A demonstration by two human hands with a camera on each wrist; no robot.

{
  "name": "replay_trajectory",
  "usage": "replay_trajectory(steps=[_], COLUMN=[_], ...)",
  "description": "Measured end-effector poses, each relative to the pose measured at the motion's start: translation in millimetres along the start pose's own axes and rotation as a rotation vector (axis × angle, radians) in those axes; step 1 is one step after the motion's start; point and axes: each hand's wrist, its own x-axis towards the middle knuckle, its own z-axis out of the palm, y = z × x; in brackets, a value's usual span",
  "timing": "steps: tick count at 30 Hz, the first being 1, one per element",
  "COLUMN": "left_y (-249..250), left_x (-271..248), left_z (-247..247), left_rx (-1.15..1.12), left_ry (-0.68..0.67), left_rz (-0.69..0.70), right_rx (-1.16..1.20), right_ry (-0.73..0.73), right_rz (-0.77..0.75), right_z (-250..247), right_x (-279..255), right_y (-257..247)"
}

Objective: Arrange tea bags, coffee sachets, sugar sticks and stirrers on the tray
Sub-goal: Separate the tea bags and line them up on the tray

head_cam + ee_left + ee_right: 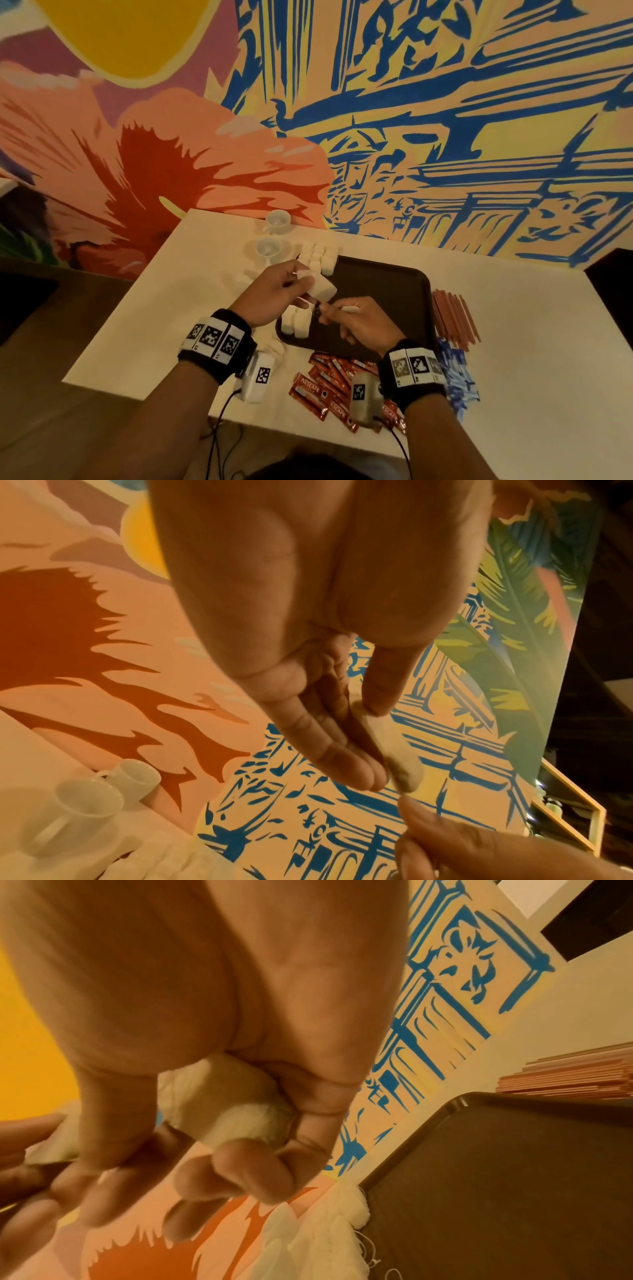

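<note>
Now left hand pinches tea bag above tray.

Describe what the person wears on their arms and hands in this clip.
Bare forearms, no sleeves or gloves. Each wrist carries a black fabric wristband with white square-code tags, left, right. A rounded white camera pod with its own code tag hangs under each wrist, trailing a thin black cable.

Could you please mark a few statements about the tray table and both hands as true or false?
1. The left hand holds a white tea bag. True.
2. The red coffee sachets lie on the dark tray. False: they lie on the table, nearer the person than the tray.
3. Some tea bags already sit on the tray. True.
4. The right hand is empty. False: it grips a tea bag.
5. The stirrers lie right of the tray. True.
</note>
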Motion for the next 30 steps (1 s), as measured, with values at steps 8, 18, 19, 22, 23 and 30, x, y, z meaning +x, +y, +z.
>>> replay_trajectory(steps=[8, 18, 19, 22, 23, 30], left_y=[-21, -84, -91, -114, -122, -163], left_x=[65, 193, 204, 233, 242, 278], left_z=[-13, -23, -20, -12, -9, 10], left_rx=[0.175, 0.663, 0.678, 0.744, 0.757, 0.909], left_ry=[-0.045, -0.031, -0.032, -0.053, -0.075, -0.266], left_rz=[-0.055, -0.109, -0.113, -0.121, -0.133, -0.218], right_rx=[0.260, 0.366, 0.363, 0.310, 0.285, 0.161], right_ry=[0.140, 0.183, 0.199, 0.242, 0.256, 0.276], right_rz=[0.235, 0.350, 0.360, 0.361, 0.359, 0.331], right_z=[-38, -81, -85, -98, -102, -116], right_x=[20, 63, 69, 84, 88, 107], right_y=[26, 44, 46, 55, 58, 80])
